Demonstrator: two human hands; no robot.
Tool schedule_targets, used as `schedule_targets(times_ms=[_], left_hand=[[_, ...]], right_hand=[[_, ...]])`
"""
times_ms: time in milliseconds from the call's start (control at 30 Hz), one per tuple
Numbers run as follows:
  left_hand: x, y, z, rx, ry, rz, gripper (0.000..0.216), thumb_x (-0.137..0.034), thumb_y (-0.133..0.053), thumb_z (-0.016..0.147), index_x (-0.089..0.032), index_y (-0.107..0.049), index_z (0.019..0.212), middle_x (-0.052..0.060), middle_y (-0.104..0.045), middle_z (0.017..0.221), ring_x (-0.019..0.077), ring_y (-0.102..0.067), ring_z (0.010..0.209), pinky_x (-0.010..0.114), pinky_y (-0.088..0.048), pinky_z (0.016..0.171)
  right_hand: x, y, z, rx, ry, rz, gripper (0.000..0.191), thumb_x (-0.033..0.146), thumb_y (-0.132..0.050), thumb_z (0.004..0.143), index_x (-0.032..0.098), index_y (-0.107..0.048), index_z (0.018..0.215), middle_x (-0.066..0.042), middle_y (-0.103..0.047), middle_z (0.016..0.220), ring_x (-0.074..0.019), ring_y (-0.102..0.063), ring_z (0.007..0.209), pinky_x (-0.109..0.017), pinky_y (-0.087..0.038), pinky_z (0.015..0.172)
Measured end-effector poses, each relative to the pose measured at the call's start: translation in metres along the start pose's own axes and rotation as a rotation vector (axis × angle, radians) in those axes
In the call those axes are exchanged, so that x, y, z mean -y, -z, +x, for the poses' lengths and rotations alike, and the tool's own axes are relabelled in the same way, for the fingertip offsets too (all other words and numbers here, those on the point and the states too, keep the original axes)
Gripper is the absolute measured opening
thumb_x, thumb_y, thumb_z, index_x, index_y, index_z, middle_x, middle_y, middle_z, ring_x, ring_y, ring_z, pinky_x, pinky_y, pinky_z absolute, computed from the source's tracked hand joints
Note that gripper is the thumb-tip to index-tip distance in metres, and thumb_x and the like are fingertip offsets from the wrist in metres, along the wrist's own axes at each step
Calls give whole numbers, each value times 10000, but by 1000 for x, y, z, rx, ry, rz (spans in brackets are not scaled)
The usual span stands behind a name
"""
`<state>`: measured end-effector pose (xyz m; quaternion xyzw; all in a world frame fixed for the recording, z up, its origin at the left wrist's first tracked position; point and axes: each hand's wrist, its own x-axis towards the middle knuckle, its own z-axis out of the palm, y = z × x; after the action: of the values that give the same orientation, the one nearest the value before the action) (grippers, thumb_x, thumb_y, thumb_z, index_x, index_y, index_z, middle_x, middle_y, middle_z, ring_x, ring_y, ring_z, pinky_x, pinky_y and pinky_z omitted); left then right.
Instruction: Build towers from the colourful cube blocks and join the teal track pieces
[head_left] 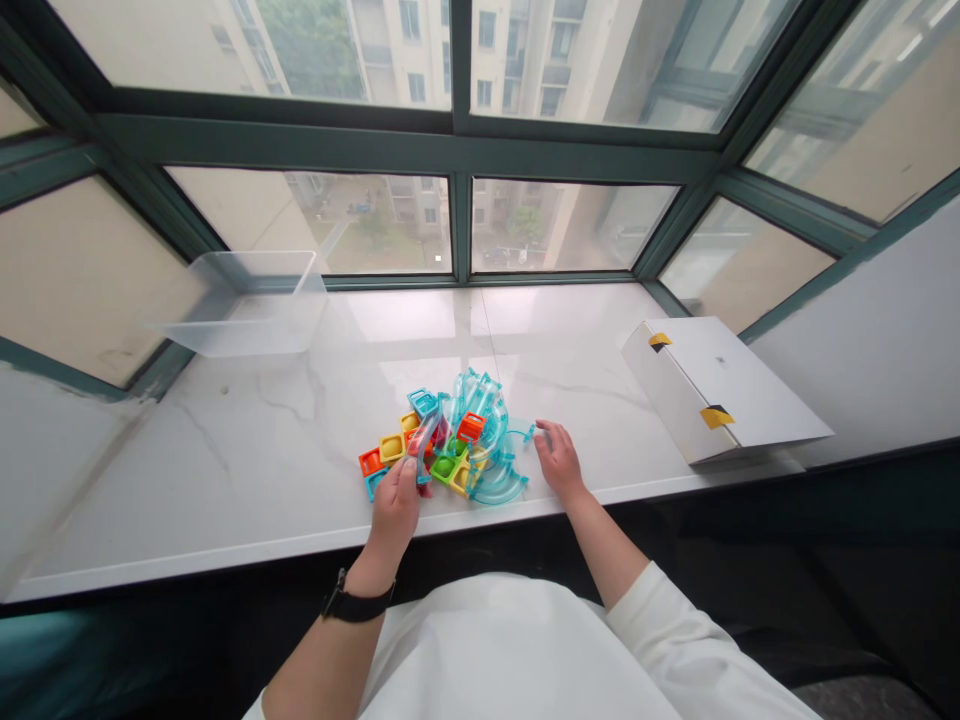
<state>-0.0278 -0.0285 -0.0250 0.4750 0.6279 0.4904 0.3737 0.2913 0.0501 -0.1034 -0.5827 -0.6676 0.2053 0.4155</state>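
Observation:
My left hand (394, 502) is closed, its thumb and fingers pinching the lower part of a clear blue curved track piece (428, 440), held tilted over a pile of plastic marble-run parts. Beneath and beside it lie yellow blocks (391, 448), a red block (370, 462) and a green block (445, 467) with round hollows. Right of these, several clear teal curved tracks (499, 487) are heaped up, with an orange block (471, 427) on them. My right hand (559, 460) is open at the pile's right edge, fingertips by the end of a thin teal curved piece (529, 433); contact is unclear.
A clear plastic bin (259, 335) stands at the back left of the white marble-look ledge (247, 500). On the right sits a white box (739, 385) with yellow-and-black tabs. Windows with dark green frames (463, 150) enclose the ledge; its front edge runs close to my body.

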Motion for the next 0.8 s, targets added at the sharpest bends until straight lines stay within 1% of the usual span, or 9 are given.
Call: schedule_targets(times_ms=[100, 200, 267, 367, 433, 500, 600, 667, 800], left_hand=[[1, -4, 1, 9, -18, -40, 519, -580, -406, 1067, -226, -611, 746, 20, -641, 648, 180, -604, 640, 307, -501, 657], [-2, -9, 3, 25, -41, -53, 502, -606, -394, 1076, -237, -572, 786, 7, -611, 639, 184, -592, 615, 317, -497, 639], [-6, -13, 6, 55, -67, -25, 469, -609, -394, 1080, -244, -550, 832, -5, -587, 642, 187, -582, 600, 322, -487, 622], [-15, -20, 10, 132, -135, 81, 377, -564, -405, 1091, -246, -555, 955, -16, -579, 684, 190, -583, 615, 325, -477, 639], [-23, -27, 12, 181, -179, 160, 321, -519, -407, 1097, -247, -560, 1023, -11, -593, 730, 193, -601, 657, 325, -476, 670], [-31, -35, 13, 219, -217, 213, 289, -485, -404, 1100, -246, -560, 1051, 1, -615, 783, 197, -619, 701, 322, -472, 688], [-41, -49, 13, 239, -271, 249, 253, -445, -407, 1098, -245, -556, 1053, 16, -635, 858, 196, -626, 733, 317, -461, 693], [-45, -56, 13, 223, -294, 271, 229, -421, -413, 1096, -245, -543, 1031, 19, -635, 877, 196, -624, 742, 315, -453, 694], [-47, -65, 14, 204, -308, 306, 200, -391, -416, 1098, -243, -541, 1046, 26, -650, 897, 201, -635, 760, 313, -445, 691]], right_hand=[[-1, 0, 0, -8, 11, 1, 384, 506, -476, 1083, 248, -666, 1295, -109, -724, 1286, -297, -650, 1253, -535, -519, 1114], [2, 3, 0, -81, 47, -6, 358, 479, -489, 1078, 239, -682, 1261, -114, -731, 1255, -305, -649, 1228, -542, -530, 1088], [12, 5, 1, -152, 98, -9, 320, 447, -507, 1072, 238, -695, 1224, -115, -734, 1216, -310, -649, 1201, -549, -535, 1070], [42, 10, 5, -207, 197, 39, 251, 387, -544, 1065, 250, -706, 1198, -106, -730, 1181, -302, -656, 1172, -540, -537, 1060], [68, 11, 8, -172, 256, 117, 216, 358, -565, 1064, 263, -712, 1191, -93, -736, 1159, -286, -676, 1143, -513, -552, 1044], [93, 10, 10, -56, 287, 215, 229, 346, -587, 1061, 281, -701, 1250, -75, -748, 1131, -263, -708, 1082, -465, -590, 982], [119, 6, 10, 103, 356, 307, 396, 334, -638, 1043, 315, -620, 1438, -68, -746, 1167, -232, -732, 1000, -412, -631, 889], [126, 3, 8, 125, 403, 306, 443, 311, -648, 1041, 337, -605, 1481, -70, -741, 1192, -228, -734, 1006, -409, -640, 900], [125, 2, 3, 77, 422, 292, 387, 259, -644, 1044, 341, -680, 1421, -68, -756, 1199, -230, -743, 1068, -403, -642, 950]])
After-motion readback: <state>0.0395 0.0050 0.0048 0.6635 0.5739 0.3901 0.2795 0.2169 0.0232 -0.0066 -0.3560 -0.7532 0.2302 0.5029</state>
